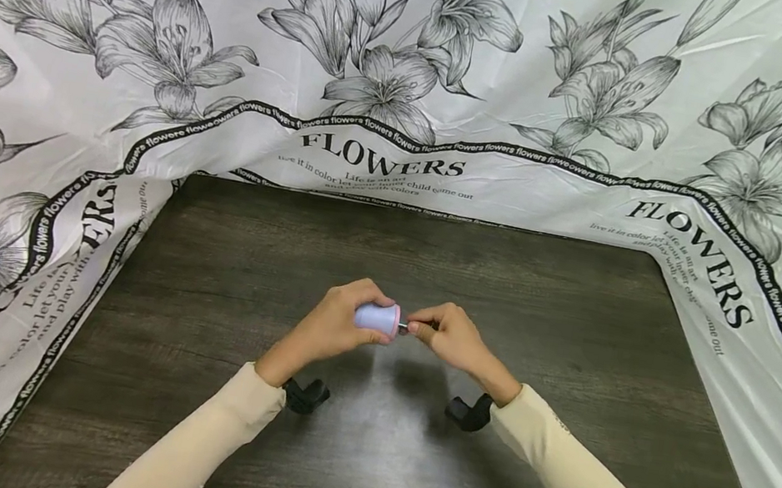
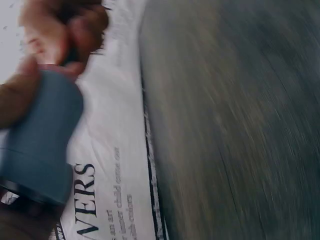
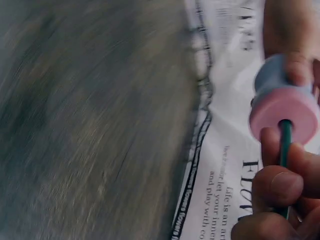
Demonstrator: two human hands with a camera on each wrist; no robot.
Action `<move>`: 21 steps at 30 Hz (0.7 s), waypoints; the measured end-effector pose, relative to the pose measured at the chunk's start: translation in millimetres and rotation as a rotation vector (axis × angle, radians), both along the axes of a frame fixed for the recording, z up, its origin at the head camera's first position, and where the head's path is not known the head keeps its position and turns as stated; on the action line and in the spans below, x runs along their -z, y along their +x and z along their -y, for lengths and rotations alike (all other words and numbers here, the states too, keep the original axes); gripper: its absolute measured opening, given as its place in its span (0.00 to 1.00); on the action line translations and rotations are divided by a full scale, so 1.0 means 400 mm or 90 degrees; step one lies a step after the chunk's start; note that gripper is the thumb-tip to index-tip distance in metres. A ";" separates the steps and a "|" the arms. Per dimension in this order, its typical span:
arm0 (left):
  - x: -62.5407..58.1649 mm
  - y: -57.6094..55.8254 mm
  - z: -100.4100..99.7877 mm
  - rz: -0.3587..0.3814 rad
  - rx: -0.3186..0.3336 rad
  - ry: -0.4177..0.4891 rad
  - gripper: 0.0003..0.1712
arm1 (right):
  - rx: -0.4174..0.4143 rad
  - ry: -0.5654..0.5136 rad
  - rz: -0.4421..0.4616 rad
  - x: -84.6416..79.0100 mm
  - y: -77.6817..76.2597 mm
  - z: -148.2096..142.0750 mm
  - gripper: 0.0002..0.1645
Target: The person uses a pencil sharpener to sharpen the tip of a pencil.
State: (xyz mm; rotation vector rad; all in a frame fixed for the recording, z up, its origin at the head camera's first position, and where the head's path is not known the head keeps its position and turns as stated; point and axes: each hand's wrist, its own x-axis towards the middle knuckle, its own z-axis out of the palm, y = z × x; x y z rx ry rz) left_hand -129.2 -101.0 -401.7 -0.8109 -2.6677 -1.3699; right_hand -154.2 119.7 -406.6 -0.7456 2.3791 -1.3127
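Observation:
My left hand (image 1: 336, 318) grips a pale lavender-blue pencil sharpener (image 1: 374, 317), its rounded body lying sideways above the table. The pink end face (image 3: 270, 114) points at my right hand (image 1: 451, 337) and has a round hole in its middle. A thin green pencil (image 3: 285, 142) stands in that hole, pinched between the thumb and fingers of my right hand. Its tip is hidden inside the sharpener. In the left wrist view the sharpener's body (image 2: 42, 135) looks blurred and grey-blue, with the right hand's fingers beyond it.
Under both hands spreads a dark wood-grain table (image 1: 245, 256). A white cloth (image 1: 401, 174) with black flower prints and lettering hangs along its back and sides. Black wrist mounts (image 1: 306, 396) show below each wrist.

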 end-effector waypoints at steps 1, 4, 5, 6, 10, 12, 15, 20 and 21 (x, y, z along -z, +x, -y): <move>0.000 0.001 -0.001 -0.035 0.011 -0.003 0.25 | -0.007 -0.022 0.059 0.000 -0.006 -0.003 0.14; 0.002 0.001 -0.003 -0.169 0.056 -0.033 0.25 | -0.022 -0.077 0.203 0.002 -0.021 -0.012 0.16; 0.002 0.000 -0.003 -0.222 0.074 -0.052 0.24 | -0.027 -0.085 0.235 0.003 -0.024 -0.014 0.17; 0.003 -0.001 -0.003 -0.280 0.092 -0.075 0.23 | -0.030 -0.091 0.270 0.005 -0.027 -0.017 0.17; 0.013 -0.004 -0.002 -0.464 0.127 -0.158 0.23 | -0.046 -0.089 0.358 0.006 -0.033 -0.025 0.17; 0.020 -0.004 0.002 -0.483 0.116 -0.169 0.24 | -0.053 -0.086 0.364 0.004 -0.033 -0.025 0.17; 0.027 -0.004 0.010 -0.409 0.089 -0.148 0.27 | -0.057 -0.079 0.301 0.001 -0.034 -0.023 0.18; 0.012 -0.008 0.020 -0.229 0.059 -0.118 0.27 | -0.032 -0.035 0.110 0.009 -0.031 -0.024 0.14; 0.008 -0.009 0.023 -0.192 0.055 -0.112 0.27 | -0.025 -0.022 0.054 0.010 -0.027 -0.023 0.12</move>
